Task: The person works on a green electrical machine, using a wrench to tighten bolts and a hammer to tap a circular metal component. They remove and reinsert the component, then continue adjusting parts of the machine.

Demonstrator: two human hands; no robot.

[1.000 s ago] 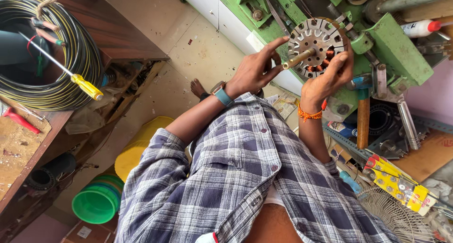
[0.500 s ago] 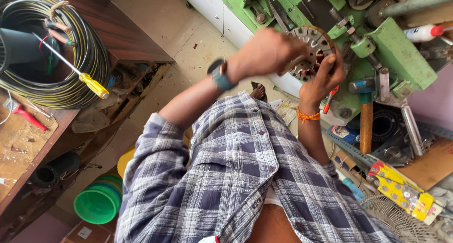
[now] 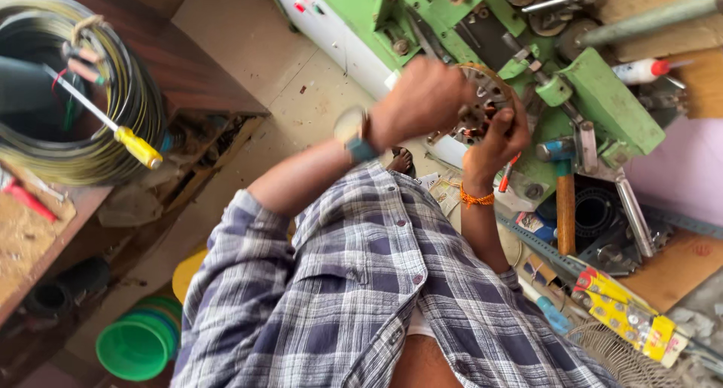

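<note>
Both hands are up at the stator point(image 3: 488, 102), a round slotted metal disc held in front of the green machine point(image 3: 602, 105). The left hand point(image 3: 422, 102) is closed in a fist over the stator's left side, covering most of it; the right hand point(image 3: 501, 135) grips its lower right edge, fingers curled on the rim. The hands sit close together, both clamped on the stator. Reddish windings show in its slots (blurred, hard to read).

The left wrist wears a watch point(image 3: 354, 128) and the right wrist an orange thread point(image 3: 476, 198). A plaid shirt point(image 3: 361, 297) fills the lower middle of the view.

Containers: far down-left of the stator, stacked green bowls point(image 3: 135, 346) stand on the floor, insides looking bare, with a yellow tub point(image 3: 188, 271) just beside them, mostly hidden by the shirt sleeve. Right of the stator and lower, a dark round tub point(image 3: 595, 211) sits behind a hammer point(image 3: 565, 200); contents too dark to tell.

Far left of the stator, a wire coil point(image 3: 113, 132) lies on a wooden bench point(image 3: 45, 237), a yellow-handled screwdriver point(image 3: 113, 128) across it. A red tool point(image 3: 26, 200) on the bench is cut off at the frame edge.

Below-right of the stator, a yellow packet point(image 3: 625, 313) and a wire fan guard point(image 3: 625, 358) lie on the floor, the guard cut off by the frame. A bare foot point(image 3: 399, 162) peeks out just below the left hand.
</note>
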